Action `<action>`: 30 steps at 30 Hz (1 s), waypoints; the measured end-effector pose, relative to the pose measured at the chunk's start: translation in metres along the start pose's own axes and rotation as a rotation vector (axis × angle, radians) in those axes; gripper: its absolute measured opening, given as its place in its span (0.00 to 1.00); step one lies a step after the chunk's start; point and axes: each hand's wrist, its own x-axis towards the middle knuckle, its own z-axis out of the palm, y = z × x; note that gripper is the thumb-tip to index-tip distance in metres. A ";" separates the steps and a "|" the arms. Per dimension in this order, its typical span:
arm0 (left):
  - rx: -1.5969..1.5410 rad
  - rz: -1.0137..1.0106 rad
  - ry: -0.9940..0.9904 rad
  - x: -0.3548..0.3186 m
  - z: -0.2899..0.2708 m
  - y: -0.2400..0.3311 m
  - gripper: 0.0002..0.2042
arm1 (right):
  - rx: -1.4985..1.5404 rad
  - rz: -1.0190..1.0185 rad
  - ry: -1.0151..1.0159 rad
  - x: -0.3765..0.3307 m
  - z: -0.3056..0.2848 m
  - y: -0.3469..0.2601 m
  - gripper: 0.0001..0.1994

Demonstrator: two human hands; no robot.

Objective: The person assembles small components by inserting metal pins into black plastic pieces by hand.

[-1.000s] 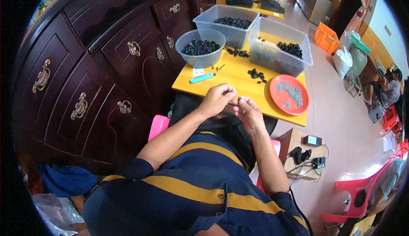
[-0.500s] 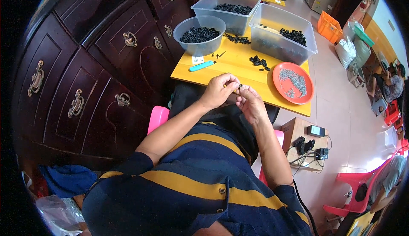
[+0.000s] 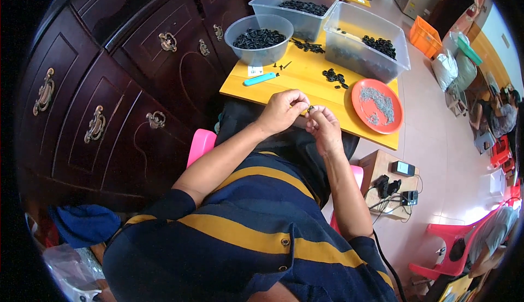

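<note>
Work at a yellow tabletop (image 3: 305, 82), viewed from across the room. The right hand (image 3: 326, 129) is closed, its thumb and fingertips gripping a small black piece (image 3: 311, 108) just in front of the table's near edge. The left hand (image 3: 283, 112) meets it there, thumb and fingers pinched together; whether anything lies between them, I cannot tell. Beyond: a round translucent bowl (image 3: 259, 57) and two clear plastic bins (image 3: 356, 65), all holding black pieces. Right: a loose black cluster (image 3: 334, 76) beside an orange-red plate (image 3: 357, 110) of fine silvery pieces (image 3: 383, 107). Left: a turquoise-handled tool (image 3: 260, 79).
</note>
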 end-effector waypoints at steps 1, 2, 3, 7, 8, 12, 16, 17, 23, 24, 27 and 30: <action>0.000 0.000 0.001 0.001 0.000 0.001 0.05 | -0.045 -0.045 0.007 0.001 0.000 0.001 0.05; 0.063 0.004 0.007 0.001 -0.001 0.001 0.05 | -0.089 -0.089 0.015 0.000 0.000 0.002 0.05; 0.126 0.008 0.013 0.001 -0.001 0.002 0.05 | -0.088 -0.087 0.014 0.001 0.000 0.003 0.05; 0.168 -0.012 0.015 0.002 -0.001 0.003 0.06 | -0.162 -0.201 0.042 0.002 0.002 0.005 0.05; 0.147 -0.024 0.018 0.002 -0.001 0.002 0.06 | -0.191 -0.221 0.053 0.001 0.003 0.004 0.05; 0.105 -0.048 0.026 0.001 -0.002 0.000 0.05 | -0.223 -0.231 0.030 0.003 0.003 0.005 0.04; 0.110 -0.055 0.025 0.001 -0.001 0.001 0.05 | -0.193 -0.227 0.047 0.002 0.002 0.006 0.05; 0.130 -0.049 0.030 0.001 0.000 0.000 0.05 | -0.191 -0.227 0.046 0.002 0.002 0.006 0.05; 0.121 -0.034 0.025 0.003 0.000 -0.005 0.05 | -0.222 -0.211 0.053 0.001 0.003 0.004 0.06; 0.106 -0.029 0.015 0.003 0.000 -0.005 0.05 | -0.221 -0.211 0.054 0.001 0.003 0.004 0.06; 0.132 -0.018 0.015 0.004 0.000 -0.001 0.05 | -0.224 -0.206 0.047 0.002 0.001 0.005 0.05; 0.130 -0.033 0.026 0.005 -0.001 -0.004 0.05 | -0.227 -0.212 0.055 0.003 0.001 0.005 0.05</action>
